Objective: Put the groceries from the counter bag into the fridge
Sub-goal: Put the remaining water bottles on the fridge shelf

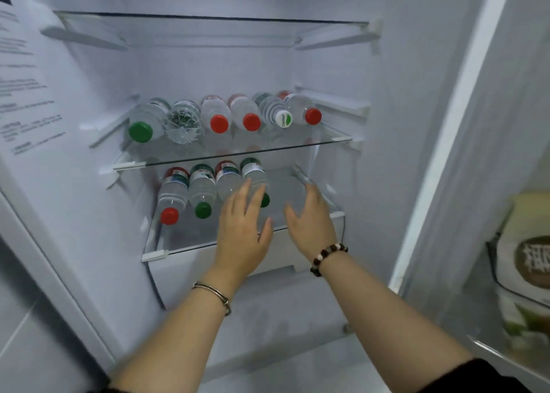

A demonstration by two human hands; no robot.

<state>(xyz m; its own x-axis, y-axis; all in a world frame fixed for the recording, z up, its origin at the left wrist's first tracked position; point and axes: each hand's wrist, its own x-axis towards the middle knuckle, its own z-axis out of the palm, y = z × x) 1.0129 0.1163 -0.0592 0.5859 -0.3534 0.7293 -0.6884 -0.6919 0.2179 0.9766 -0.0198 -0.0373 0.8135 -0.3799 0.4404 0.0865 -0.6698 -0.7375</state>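
Observation:
The fridge stands open in front of me. On its lower glass shelf (303, 187) several water bottles lie on their sides, caps toward me: a red-capped one (172, 196) at the left, then a green-capped one (202, 193). My left hand (242, 231) reaches over the rightmost bottle (254, 172) with straight fingers, covering part of it; whether it touches is unclear. My right hand (311, 217) hovers open over the bare right part of that shelf and holds nothing. The counter bag is out of sight.
The middle glass shelf (327, 138) carries a row of several lying bottles with red, green and white caps. The top shelf (208, 26) holds nothing. A door bin at the right holds a green and white carton (526, 258). The left wall bears a printed label.

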